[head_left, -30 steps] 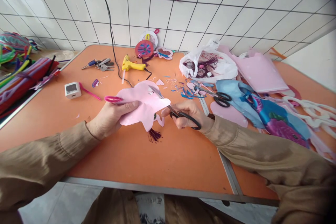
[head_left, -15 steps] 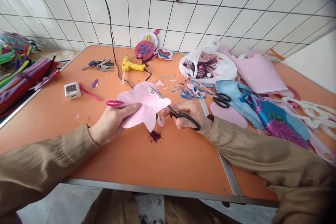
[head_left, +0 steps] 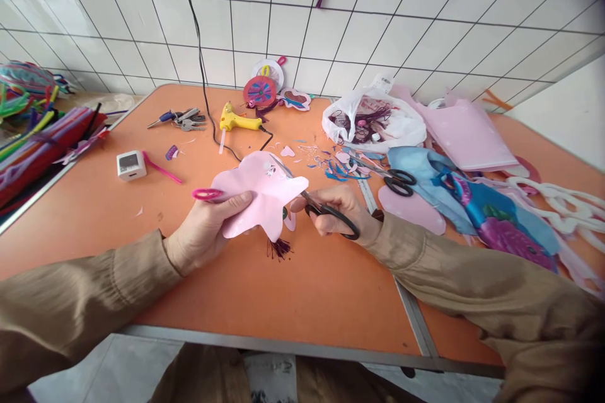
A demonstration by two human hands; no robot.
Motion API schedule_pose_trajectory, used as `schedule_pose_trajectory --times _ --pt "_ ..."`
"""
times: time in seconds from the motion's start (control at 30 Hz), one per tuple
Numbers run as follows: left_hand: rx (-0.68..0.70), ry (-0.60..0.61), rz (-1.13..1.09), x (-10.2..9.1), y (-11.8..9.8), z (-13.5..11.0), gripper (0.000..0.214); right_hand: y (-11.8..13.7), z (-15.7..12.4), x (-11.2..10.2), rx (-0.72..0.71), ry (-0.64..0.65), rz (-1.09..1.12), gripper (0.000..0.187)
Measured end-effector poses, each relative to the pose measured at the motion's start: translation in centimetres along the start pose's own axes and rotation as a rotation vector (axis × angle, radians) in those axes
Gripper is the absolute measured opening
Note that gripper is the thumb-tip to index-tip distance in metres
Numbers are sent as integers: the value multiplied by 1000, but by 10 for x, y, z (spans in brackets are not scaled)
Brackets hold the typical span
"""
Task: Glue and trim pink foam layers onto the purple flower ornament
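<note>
My left hand (head_left: 203,230) is closed on the left part of a pink cut-out shape (head_left: 262,196) and holds it just above the orange table (head_left: 265,289). A pink pipe-cleaner loop (head_left: 207,194) sticks out by the thumb, and a dark purple tassel (head_left: 278,248) hangs under the shape. My right hand (head_left: 336,209) grips black-handled scissors (head_left: 326,209). Their blades lie across the top right of the pink shape.
Behind the hands lie a yellow glue gun (head_left: 235,119) with its black cable, keys (head_left: 182,117), a small white box (head_left: 131,165), a second pair of scissors (head_left: 394,179) and paper scraps. A white bag (head_left: 378,119), pink sheets (head_left: 466,132) and blue cut-outs (head_left: 477,204) fill the right; pipe cleaners (head_left: 33,138) the left.
Both hands have stayed nearly in place with the shape and scissors. The view has tilted down a little, so everything sits slightly lower in the frame.
</note>
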State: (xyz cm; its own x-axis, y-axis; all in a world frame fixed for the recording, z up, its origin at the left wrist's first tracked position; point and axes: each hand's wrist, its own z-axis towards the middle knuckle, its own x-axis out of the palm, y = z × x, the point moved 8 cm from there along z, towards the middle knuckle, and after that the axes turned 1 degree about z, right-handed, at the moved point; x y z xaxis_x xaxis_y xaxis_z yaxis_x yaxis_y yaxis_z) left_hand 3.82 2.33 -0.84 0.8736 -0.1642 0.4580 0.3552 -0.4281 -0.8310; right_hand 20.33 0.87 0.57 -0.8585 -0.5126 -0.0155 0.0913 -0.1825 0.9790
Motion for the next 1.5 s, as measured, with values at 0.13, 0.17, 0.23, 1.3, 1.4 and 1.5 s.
schedule_pose_trajectory --times 0.13,0.17,0.23,1.3,1.4,1.5 --pt "-26 -25 -37 1 3 -2 16 2 0 1 -39 -7 16 44" --pt "-34 -33 -47 1 4 -2 15 3 0 2 -50 -9 19 42" --pt "-54 -42 -66 2 5 -3 15 3 -1 2 -61 -12 25 38" --pt "-64 -55 -159 5 14 -7 11 1 -3 7 -5 -89 -8 40" --pt "-70 -62 -143 4 17 -7 10 1 -3 7 -23 -88 -10 39" --pt "-74 -77 -168 5 17 -7 6 0 -4 6 -37 -90 1 37"
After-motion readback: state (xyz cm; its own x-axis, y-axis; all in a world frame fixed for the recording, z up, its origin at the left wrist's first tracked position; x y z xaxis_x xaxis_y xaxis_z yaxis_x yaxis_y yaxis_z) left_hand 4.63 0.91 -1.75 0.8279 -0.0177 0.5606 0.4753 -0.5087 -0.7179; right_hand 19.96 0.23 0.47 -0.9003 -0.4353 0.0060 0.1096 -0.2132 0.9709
